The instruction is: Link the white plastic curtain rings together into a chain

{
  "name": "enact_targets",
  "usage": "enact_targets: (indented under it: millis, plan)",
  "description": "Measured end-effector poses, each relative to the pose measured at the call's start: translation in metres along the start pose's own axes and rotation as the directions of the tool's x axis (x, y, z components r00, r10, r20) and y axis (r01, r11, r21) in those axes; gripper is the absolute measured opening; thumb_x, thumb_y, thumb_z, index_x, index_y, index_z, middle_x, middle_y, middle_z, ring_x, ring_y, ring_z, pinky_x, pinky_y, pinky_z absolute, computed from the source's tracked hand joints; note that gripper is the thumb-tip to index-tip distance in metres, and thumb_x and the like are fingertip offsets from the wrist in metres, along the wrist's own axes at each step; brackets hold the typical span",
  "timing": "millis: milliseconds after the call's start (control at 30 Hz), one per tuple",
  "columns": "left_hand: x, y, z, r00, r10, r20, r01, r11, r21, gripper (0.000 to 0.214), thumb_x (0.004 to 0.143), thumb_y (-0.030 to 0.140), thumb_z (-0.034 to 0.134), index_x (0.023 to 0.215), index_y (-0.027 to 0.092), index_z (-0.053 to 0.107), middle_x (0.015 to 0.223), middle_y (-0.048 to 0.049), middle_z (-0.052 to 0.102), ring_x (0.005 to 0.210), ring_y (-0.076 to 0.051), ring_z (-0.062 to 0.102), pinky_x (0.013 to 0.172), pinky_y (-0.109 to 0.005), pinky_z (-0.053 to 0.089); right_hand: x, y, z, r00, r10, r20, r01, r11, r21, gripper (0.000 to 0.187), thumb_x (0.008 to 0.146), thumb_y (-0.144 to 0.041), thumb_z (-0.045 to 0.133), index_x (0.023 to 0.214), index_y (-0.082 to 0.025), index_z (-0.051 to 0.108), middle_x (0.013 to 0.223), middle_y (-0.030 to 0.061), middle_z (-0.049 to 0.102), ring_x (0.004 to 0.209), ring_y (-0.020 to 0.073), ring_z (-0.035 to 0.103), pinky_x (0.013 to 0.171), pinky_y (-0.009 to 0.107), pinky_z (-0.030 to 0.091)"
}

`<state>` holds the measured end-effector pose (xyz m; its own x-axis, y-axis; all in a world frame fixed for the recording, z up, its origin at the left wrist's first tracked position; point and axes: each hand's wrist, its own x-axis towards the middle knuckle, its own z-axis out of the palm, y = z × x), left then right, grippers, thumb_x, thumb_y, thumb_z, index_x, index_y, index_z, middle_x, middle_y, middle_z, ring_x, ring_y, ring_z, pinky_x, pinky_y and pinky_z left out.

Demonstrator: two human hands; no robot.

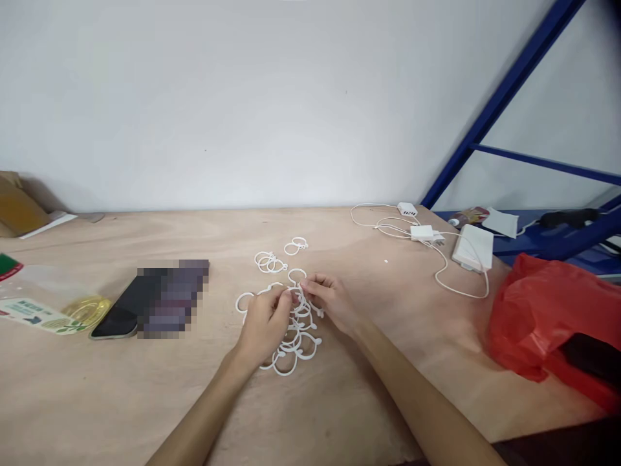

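My left hand (264,327) and my right hand (330,301) meet over a tangled cluster of white plastic snap rings (303,346) on the plywood table (121,395). The fingertips of both hands pinch rings at the top of the cluster, and my fingers hide the exact grip. Just beyond my left hand lies a smaller bunch of linked rings (268,262). Farther back rests a pair of rings (295,246), apart from the others.
A black phone (116,320) lies left of the rings, partly covered by a pixelated patch, near a plastic packet (43,310). White chargers and cables (422,232) lie back right. A red plastic bag (538,317) sits at right, below a blue metal frame (504,97).
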<state>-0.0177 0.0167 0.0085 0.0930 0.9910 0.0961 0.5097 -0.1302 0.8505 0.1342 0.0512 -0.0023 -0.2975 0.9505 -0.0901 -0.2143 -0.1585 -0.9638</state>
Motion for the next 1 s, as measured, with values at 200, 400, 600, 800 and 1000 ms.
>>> enact_targets:
  millis: [200,400,600,800,1000]
  plan:
    - [0.001,0.0,-0.007,0.99,0.091,0.111,-0.136,0.836,0.531,0.035,0.086,0.021,0.035,0.059,0.019,0.057,0.066,-0.0058,0.068,0.066,-0.02,0.062,0.066,-0.032,0.036,0.027,-0.002,-0.022,0.948,-0.284,-0.141,0.114,0.722,-0.683,0.029,0.08,-0.038,0.056,0.065,-0.016,0.066,0.06,-0.0001,0.06,0.058,0.0138,0.053,0.057,0.026,0.039]
    - [0.0,-0.003,-0.002,0.98,0.175,0.095,-0.197,0.787,0.585,0.018,0.079,0.02,0.048,0.068,0.019,0.062,0.076,-0.004,0.071,0.075,-0.021,0.064,0.076,-0.035,0.037,0.07,0.011,-0.018,0.945,-0.324,-0.047,0.11,0.45,-0.886,0.02,0.074,-0.023,0.06,0.088,-0.016,0.072,0.086,0.0059,0.071,0.078,0.0178,0.062,0.076,0.029,0.045]
    - [0.003,-0.007,-0.003,0.982,0.186,-0.012,-0.155,0.851,0.502,0.011,0.078,0.021,0.053,0.075,0.02,0.064,0.077,-0.0028,0.069,0.074,-0.02,0.063,0.074,-0.034,0.04,0.084,0.02,0.005,0.939,-0.343,0.02,0.137,0.32,-0.937,0.013,0.071,-0.023,0.065,0.08,-0.018,0.074,0.088,0.0092,0.069,0.093,0.0236,0.058,0.086,0.034,0.04]
    - [0.009,-0.018,-0.007,0.909,0.302,-0.287,-0.172,0.9,0.401,0.025,0.081,0.021,0.056,0.105,0.019,0.062,0.102,-0.0091,0.064,0.096,-0.023,0.059,0.084,-0.037,0.046,0.058,-0.001,-0.001,0.917,-0.373,0.144,0.289,0.37,-0.883,0.012,0.077,-0.024,0.062,0.081,-0.019,0.072,0.085,0.0058,0.071,0.086,0.0195,0.06,0.083,0.033,0.043]
    - [0.008,-0.019,-0.005,0.862,0.454,-0.224,-0.416,0.888,0.198,0.025,0.089,0.022,0.051,0.111,0.021,0.062,0.109,-0.0083,0.066,0.102,-0.021,0.06,0.089,-0.035,0.047,0.013,-0.026,-0.003,0.957,-0.289,0.033,0.244,0.737,-0.63,0.022,0.072,-0.04,0.068,0.076,-0.019,0.071,0.072,0.0026,0.068,0.068,0.0166,0.058,0.064,0.03,0.044]
